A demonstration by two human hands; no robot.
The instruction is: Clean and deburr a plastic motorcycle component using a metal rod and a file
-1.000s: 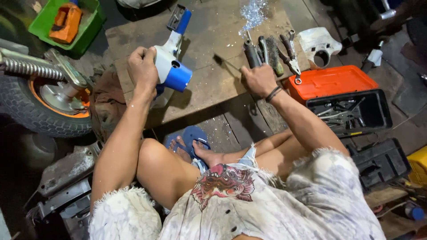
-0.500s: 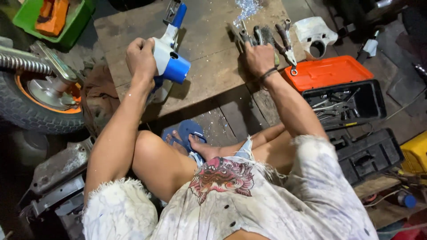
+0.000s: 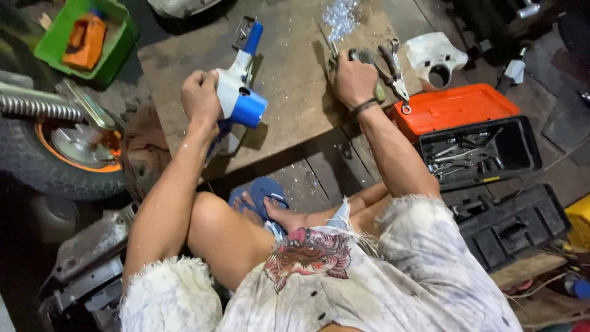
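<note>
The left hand (image 3: pixel 200 97) grips the white-and-blue power tool (image 3: pixel 238 92), its long axis running far-right across the wooden board (image 3: pixel 289 80). The right hand (image 3: pixel 353 79) is closed over a hand tool (image 3: pixel 367 64), with the pliers (image 3: pixel 394 69) just to its right.

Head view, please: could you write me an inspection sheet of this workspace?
Surface: wooden board, worn, flecked with shiny shavings.
Job's things: blue and white part, held upright on the board.
Clutter: pliers; orange toolbox, open; green tray.
Grippers: left hand grips the part; right hand closes on a tool.
Cables: thin wire beside the toolbox.
Surroundings: wheel, black case.
</note>
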